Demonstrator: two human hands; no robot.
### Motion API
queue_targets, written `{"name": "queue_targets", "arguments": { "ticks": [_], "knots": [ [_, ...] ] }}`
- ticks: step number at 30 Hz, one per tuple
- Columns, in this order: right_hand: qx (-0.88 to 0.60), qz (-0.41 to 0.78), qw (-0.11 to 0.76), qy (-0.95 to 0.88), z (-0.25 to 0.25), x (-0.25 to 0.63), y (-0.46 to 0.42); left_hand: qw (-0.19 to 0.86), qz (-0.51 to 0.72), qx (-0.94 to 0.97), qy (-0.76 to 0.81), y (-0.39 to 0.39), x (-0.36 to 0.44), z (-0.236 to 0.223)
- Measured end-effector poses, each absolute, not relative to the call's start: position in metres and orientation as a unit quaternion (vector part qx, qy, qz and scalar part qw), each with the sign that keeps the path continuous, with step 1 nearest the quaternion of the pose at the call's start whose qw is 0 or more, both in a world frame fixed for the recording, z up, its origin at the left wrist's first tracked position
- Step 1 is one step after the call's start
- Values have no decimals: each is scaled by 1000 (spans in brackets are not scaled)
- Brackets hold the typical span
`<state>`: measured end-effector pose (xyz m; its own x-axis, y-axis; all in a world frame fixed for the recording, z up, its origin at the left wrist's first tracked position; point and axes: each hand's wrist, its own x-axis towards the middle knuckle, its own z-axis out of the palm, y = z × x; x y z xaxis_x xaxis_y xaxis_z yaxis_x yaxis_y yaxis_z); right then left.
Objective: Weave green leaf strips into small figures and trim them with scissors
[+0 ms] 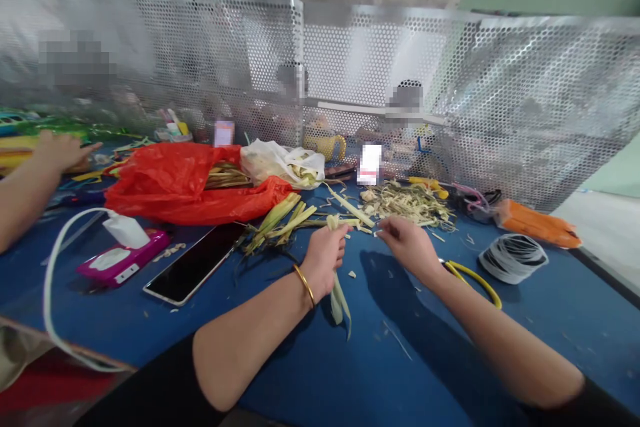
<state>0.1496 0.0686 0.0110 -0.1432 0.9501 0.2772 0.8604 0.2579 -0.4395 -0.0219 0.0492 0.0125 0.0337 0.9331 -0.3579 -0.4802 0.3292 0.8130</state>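
My left hand [326, 255], with a gold bangle at its wrist, is closed around a few pale green leaf strips [339, 303] that look like corn husk. Their folded top pokes out above the fist and the tails hang below it. To the right, my right hand [407, 243] has thumb and fingers pinched together. A tiny white bit shows at its fingertips, too small to name. The tip of a long pale strip [350, 205] lies close by those fingers. Left of my fist rests a bunch of yellow-green leaves [277, 223].
A red plastic bag [165, 180], a white bag [283, 161] and a heap of shreds [410, 203] lie toward the mesh partition [350, 60]. Nearer are a phone [197, 265], a purple power strip [123, 257] and a white cord spool [513, 259]. Another person's hand [60, 150] reaches in at left.
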Motion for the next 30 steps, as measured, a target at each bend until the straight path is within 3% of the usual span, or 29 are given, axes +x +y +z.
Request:
{"name": "queue_targets", "arguments": {
  "ticks": [9, 20, 22, 25, 30],
  "knots": [
    [-665, 42, 243, -706, -12, 129, 122, 678, 502, 260, 470, 57, -29, 8],
    [-577, 68, 524, -623, 24, 155, 81, 682, 501, 262, 463, 52, -26, 11],
    [-549, 100, 565, -608, 39, 165, 61, 676, 509, 258, 467, 52, -26, 10],
    [-482, 241, 627, -563, 59, 177, 33, 660, 521, 257, 476, 51, -25, 8],
    [-516, 371, 566, -524, 63, 182, 7, 681, 482, 311, 455, 39, -20, 11]
  ]
}}
